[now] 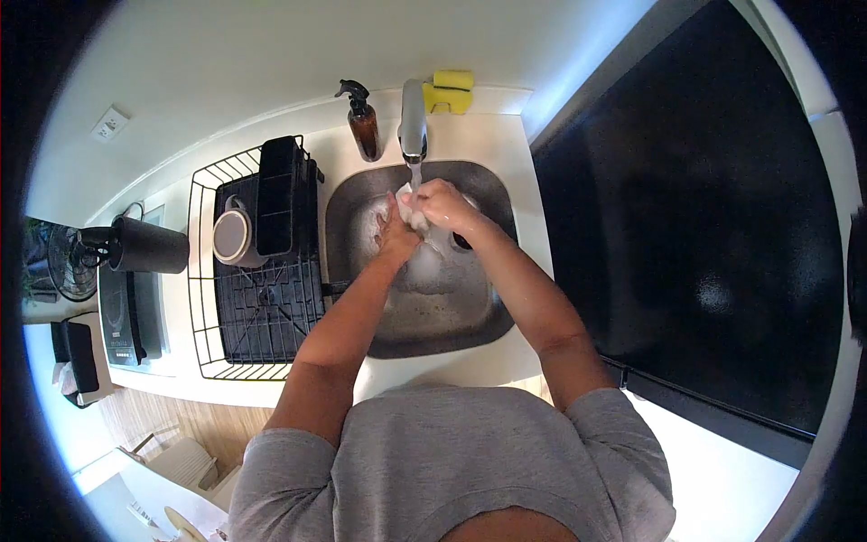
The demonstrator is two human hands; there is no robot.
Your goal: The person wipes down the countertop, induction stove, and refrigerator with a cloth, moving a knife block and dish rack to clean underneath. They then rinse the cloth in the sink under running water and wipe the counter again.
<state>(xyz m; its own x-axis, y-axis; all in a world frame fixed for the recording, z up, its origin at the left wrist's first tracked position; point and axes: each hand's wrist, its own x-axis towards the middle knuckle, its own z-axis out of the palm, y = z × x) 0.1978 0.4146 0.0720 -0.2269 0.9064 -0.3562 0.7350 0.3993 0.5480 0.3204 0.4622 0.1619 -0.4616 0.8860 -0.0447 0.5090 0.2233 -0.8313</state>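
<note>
Where water runs: cloth (414, 210), faucet (413, 122), soap bottle (364, 126)

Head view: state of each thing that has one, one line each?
Faucet: on, water running.
White cloth: wet, bunched between both hands under the stream.
Left hand: closed on the white cloth.
Right hand: closed on the white cloth.
Sink: wet, sudsy.
Dish rack: holds a bowl, partly filled.

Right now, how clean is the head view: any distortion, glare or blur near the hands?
Head view: strong fisheye bending, dark corners; glare spot on the black cooktop; left hand and right hand under the faucet fairly sharp, the white cloth washed out.
</note>
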